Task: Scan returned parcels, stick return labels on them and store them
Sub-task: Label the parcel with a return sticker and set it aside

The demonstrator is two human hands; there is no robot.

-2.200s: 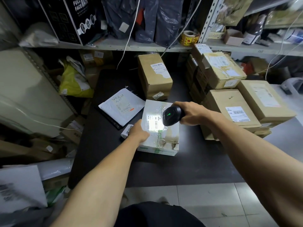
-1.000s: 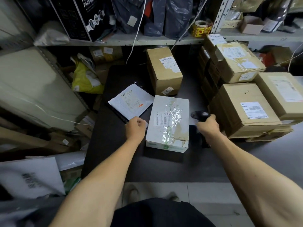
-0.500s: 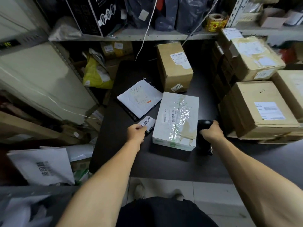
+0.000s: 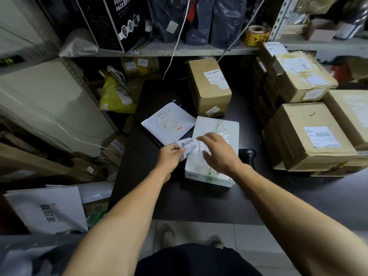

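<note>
**Label roll in the left hand, right hand over the white parcel**

Here's the white parcel [image 4: 216,148], a flat rectangular box with glossy, wrinkled clear tape running down its top, lying on the dark matte desk [image 4: 199,202]. The left hand [image 4: 169,158] is clamped around a small roll of white return labels [image 4: 186,146], printed in bold black characters, right at the parcel's left edge. The right hand [image 4: 218,154] hangs over the parcel's top with fingers spread and loose, gripping nothing, its fingertips reaching toward the labels. Just right of the parcel, the black scanner [image 4: 247,154] rests on the desk, clear of both hands. Behind, a white soft mailer [image 4: 169,122] lies flat, and a tall brown cardboard box [image 4: 209,86] stands upright. More taped cardboard boxes [image 4: 302,136] are stacked on the right.
</note>
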